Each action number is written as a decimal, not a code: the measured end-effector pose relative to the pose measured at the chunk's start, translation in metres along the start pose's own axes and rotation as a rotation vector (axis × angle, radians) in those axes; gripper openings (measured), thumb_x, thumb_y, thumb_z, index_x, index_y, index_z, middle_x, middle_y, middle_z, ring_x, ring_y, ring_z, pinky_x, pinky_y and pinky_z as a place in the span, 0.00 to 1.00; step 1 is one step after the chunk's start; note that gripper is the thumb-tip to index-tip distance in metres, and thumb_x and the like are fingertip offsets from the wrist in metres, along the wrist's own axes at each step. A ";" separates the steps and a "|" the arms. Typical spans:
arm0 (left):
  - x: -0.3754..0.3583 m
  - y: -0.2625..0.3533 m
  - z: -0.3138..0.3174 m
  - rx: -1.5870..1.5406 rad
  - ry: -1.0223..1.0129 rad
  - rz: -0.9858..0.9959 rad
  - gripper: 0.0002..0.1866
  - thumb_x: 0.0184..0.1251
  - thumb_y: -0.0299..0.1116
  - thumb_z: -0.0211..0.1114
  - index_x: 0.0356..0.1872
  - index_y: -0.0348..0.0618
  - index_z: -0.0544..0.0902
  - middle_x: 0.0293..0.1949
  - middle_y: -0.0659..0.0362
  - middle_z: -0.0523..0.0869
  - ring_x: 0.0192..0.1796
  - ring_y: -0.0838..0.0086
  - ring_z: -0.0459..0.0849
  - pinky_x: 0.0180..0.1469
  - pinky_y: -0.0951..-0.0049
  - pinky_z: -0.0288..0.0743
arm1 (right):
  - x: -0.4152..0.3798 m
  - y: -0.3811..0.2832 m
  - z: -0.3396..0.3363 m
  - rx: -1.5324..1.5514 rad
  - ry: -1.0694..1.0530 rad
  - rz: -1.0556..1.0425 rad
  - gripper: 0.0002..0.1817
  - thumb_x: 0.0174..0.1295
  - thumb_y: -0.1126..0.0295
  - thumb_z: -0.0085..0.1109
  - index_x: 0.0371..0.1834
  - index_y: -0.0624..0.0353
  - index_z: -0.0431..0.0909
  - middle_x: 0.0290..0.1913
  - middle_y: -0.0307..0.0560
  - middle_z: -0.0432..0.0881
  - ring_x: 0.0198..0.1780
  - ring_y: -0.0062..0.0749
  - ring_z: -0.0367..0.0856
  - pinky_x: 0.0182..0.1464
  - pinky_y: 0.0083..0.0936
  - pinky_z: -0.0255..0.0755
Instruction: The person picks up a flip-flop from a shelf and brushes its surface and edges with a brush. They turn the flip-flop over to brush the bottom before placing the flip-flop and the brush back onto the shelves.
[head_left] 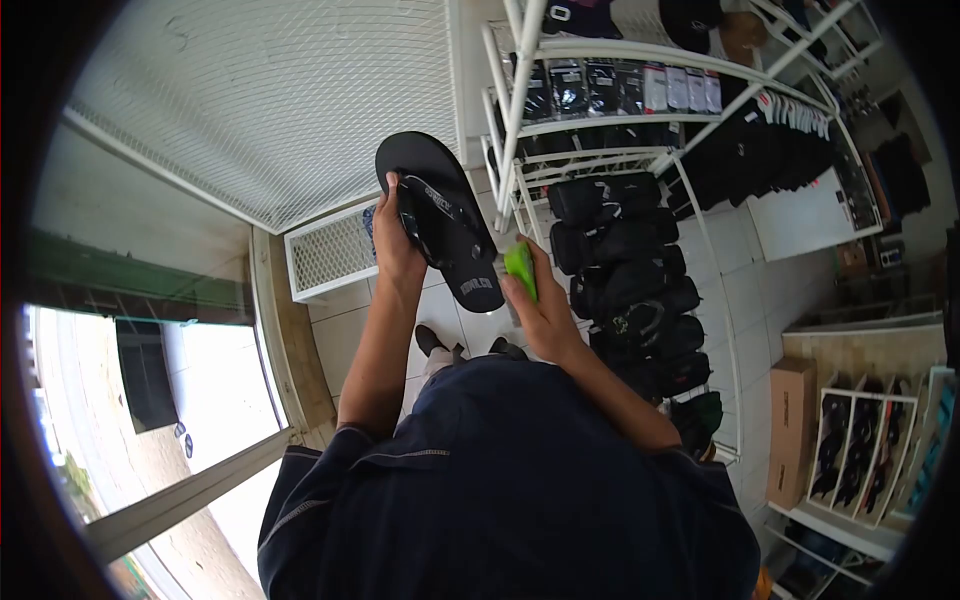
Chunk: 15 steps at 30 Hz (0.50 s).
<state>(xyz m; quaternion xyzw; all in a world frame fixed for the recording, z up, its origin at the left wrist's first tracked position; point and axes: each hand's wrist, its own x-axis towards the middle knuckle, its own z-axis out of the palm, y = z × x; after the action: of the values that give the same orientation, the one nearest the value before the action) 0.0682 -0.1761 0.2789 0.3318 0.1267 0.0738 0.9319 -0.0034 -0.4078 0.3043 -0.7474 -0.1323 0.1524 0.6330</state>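
My left hand (396, 238) grips a black flip-flop (458, 232) by its side edge, thumb on the upper face near the strap. The flip-flop is raised in front of my body, its footbed and glossy straps facing me. Pale lettering marks the strap and the heel end, which points down and right. In my right hand (541, 308) is a bright green brush (521, 268), fingers closed around it. Its pale bristle side faces the heel of the flip-flop, close beside the edge. Part of the brush is hidden by my fingers.
A white rack (610, 130) holds packaged goods, with several black bags (630, 270) hanging below. White mesh panels (290, 90) stand ahead. To the left is a bright window (225, 380). A cardboard box (791, 430) stands beside a shelf of footwear (860, 450) at right.
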 end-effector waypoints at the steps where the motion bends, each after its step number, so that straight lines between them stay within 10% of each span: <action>1: -0.007 0.005 0.009 0.013 0.046 0.011 0.18 0.80 0.48 0.62 0.52 0.43 0.82 0.45 0.58 0.88 0.46 0.69 0.89 0.50 0.65 0.86 | 0.000 0.005 0.002 -0.043 0.070 -0.122 0.35 0.78 0.56 0.53 0.78 0.68 0.57 0.54 0.62 0.82 0.50 0.44 0.85 0.56 0.34 0.75; 8: -0.060 -0.045 0.056 0.185 -0.033 -0.008 0.15 0.81 0.40 0.63 0.57 0.41 0.82 0.47 0.62 0.88 0.45 0.80 0.86 0.48 0.76 0.83 | 0.072 -0.029 -0.041 -0.086 0.371 -0.295 0.35 0.78 0.49 0.52 0.75 0.66 0.64 0.51 0.62 0.84 0.49 0.45 0.86 0.53 0.35 0.76; 15: -0.021 -0.014 0.020 0.066 0.076 -0.031 0.17 0.81 0.45 0.63 0.53 0.41 0.82 0.45 0.60 0.89 0.45 0.73 0.88 0.48 0.72 0.85 | 0.036 -0.001 -0.010 -0.057 0.153 -0.143 0.36 0.77 0.52 0.55 0.78 0.65 0.59 0.53 0.61 0.83 0.50 0.45 0.86 0.54 0.34 0.77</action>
<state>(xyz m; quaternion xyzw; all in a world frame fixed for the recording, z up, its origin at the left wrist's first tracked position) 0.0552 -0.2039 0.2888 0.3575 0.1694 0.0674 0.9160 0.0332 -0.4024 0.3048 -0.7631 -0.1408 0.0458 0.6291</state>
